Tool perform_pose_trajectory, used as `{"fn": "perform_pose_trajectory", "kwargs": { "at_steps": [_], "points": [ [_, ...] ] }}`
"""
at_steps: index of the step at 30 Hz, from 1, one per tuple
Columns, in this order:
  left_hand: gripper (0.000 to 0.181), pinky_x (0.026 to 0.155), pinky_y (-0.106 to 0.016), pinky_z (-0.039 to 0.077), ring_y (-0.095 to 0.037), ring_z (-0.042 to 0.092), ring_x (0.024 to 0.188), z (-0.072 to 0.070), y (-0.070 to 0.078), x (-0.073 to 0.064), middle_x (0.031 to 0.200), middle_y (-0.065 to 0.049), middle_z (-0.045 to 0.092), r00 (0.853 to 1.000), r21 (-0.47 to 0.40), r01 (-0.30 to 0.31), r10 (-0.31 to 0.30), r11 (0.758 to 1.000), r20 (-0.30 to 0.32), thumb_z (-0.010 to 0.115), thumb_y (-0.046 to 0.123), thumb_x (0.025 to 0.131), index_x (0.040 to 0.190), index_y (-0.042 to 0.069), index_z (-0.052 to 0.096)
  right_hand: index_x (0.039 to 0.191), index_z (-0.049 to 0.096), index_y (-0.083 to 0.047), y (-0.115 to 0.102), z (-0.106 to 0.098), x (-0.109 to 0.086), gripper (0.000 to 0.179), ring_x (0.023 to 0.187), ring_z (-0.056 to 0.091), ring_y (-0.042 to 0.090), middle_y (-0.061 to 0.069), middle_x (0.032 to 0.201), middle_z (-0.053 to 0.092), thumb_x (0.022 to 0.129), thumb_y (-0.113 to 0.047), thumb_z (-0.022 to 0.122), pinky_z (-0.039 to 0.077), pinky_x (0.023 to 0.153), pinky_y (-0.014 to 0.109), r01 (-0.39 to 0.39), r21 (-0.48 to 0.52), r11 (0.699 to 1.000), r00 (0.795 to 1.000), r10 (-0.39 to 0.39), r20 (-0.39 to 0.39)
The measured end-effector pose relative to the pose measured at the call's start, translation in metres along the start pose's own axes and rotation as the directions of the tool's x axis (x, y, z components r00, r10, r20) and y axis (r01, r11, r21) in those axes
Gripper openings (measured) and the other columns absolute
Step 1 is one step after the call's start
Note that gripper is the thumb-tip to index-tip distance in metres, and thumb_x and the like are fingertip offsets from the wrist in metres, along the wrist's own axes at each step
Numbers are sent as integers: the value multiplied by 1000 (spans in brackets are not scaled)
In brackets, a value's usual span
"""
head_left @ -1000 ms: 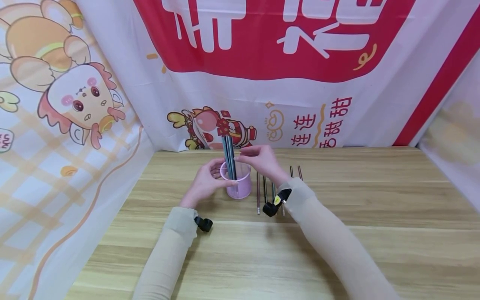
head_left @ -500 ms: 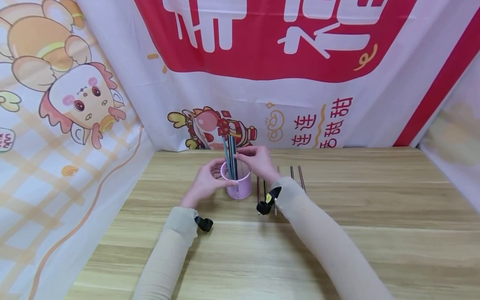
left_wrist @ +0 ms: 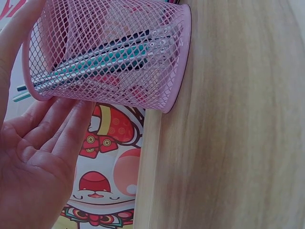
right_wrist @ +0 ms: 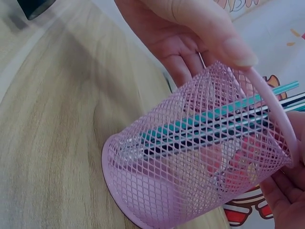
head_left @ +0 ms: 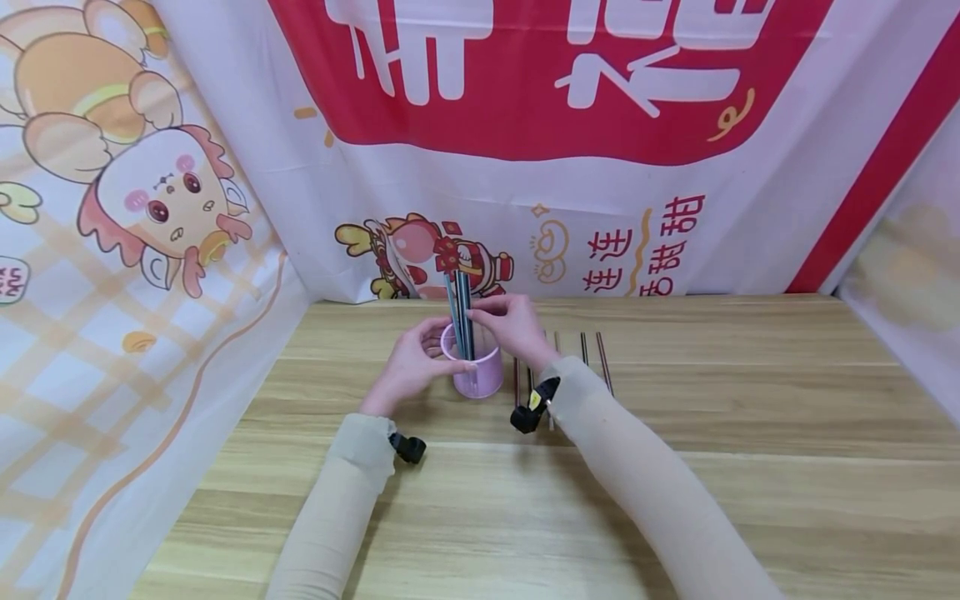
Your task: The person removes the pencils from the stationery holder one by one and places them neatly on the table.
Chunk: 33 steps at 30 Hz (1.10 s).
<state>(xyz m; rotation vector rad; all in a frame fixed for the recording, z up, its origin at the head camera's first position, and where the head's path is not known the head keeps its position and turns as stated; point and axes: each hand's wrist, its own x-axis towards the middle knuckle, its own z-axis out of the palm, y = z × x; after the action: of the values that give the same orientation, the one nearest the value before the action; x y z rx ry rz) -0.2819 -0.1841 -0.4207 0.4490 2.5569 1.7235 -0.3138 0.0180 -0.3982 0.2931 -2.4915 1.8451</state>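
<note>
A pink mesh pen holder stands upright on the table, and my left hand holds it from the left, thumb at the near rim and fingers behind it. Several teal and dark pencils lean inside, their eraser ends at the bottom. My right hand is above the rim, thumb and fingertips pinching a dark pencil that stands in the holder. Only part of this hand shows at the right edge of the right wrist view. A teal pencil leans left of the dark ones.
Right of the holder, several pencils lie side by side on the wooden table, including a reddish pencil and a dark pencil. My right forearm partly covers them. A printed cloth hangs behind the table's back edge.
My right hand has shifted slightly left, and the dark pencils now stand straighter, apart from the teal one at the top. The left hand and the holder have stayed in place.
</note>
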Motion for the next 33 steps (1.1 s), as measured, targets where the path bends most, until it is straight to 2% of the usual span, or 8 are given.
{"fn": "perform_pose_trajectory", "kwargs": {
  "at_steps": [8, 23, 31, 33],
  "points": [
    [87, 105, -35, 49, -24, 60, 121, 0, 0, 0, 136, -9, 60, 1000, -10, -2, 3, 1000, 6, 96, 27, 72, 144, 7, 51, 109, 77, -15, -8, -2, -4, 20, 100, 67, 15, -3, 105, 74, 92, -27, 79, 53, 96, 37, 20, 37, 999, 1000, -20, -24],
    [86, 105, -36, 49, -23, 60, 120, 1, 2, -2, 134, -7, 61, 1000, -14, -1, 1, 1000, -3, 96, 27, 71, 143, 9, 53, 109, 77, -13, -11, -18, -6, 24, 100, 67, 17, 0, 105, 74, 91, -28, 80, 54, 92, 36, 58, 80, 995, 995, -51, -88],
    [86, 108, -38, 46, -26, 58, 125, 1, 5, -2, 137, -11, 59, 1000, -17, 19, -19, 1000, 8, 95, 23, 73, 145, 7, 51, 114, 76, -14, -17, -30, -14, 30, 99, 68, 17, 0, 106, 73, 91, -32, 80, 56, 94, 38, 31, 151, 988, 996, -17, -93],
    [86, 107, -38, 47, -25, 58, 123, 1, 2, -2, 136, -9, 60, 1000, -14, 5, -5, 1000, 3, 96, 26, 72, 144, 8, 52, 115, 75, -13, -20, -33, -15, 31, 96, 70, 18, 2, 105, 74, 91, -31, 80, 57, 92, 38, 23, 181, 983, 996, -6, -95]
  ]
}}
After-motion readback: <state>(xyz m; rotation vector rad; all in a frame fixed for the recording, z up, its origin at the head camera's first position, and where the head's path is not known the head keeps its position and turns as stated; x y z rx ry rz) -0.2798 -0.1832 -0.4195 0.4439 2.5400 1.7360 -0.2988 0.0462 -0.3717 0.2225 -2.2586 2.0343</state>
